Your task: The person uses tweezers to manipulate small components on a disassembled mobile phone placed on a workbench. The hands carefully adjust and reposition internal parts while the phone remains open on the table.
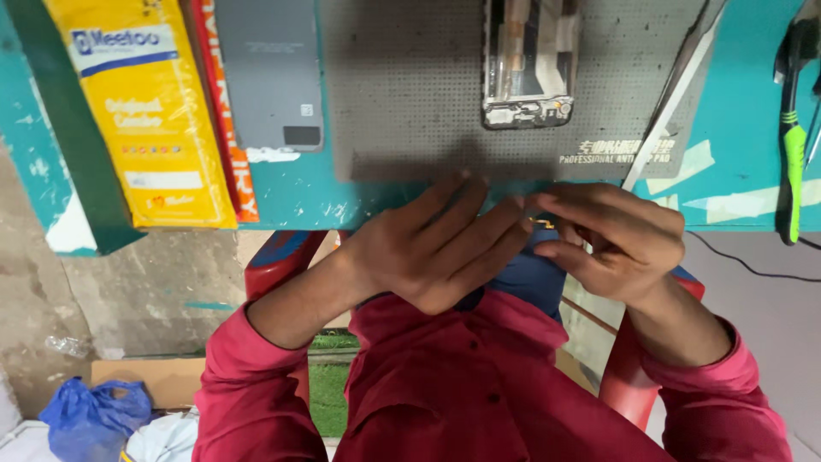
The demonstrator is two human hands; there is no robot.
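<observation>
**Two hands pinching a small part at the bench edge**

Left hand (436, 248): fingers extended and pressed together, angled toward the right, tips meeting those of the other hand; it is partly closed, and whether it grips anything itself cannot be told. Right hand (611, 239): curled, thumb and forefinger pinched on a small yellowish part (541, 222), which shows only as a sliver between the fingertips, just below the near edge of the teal workbench (735, 111); its kind is too small to tell.

Packages and labels: a long yellow box (141, 111) with a white label band and a blue stripe lies at the far left of the bench; touching its right side, a narrow orange-red box (224, 120); next, a grey phone back cover (269, 73). A grey perforated mat (410, 94), with pale lettering at its lower right corner, carries an opened phone frame (528, 64) near the top. A green-handled tool (794, 145) lies at the far right.

Pose: both forearms, in red sleeves (256, 368), converge from the lower corners, wrists bent inward over the lap.
</observation>
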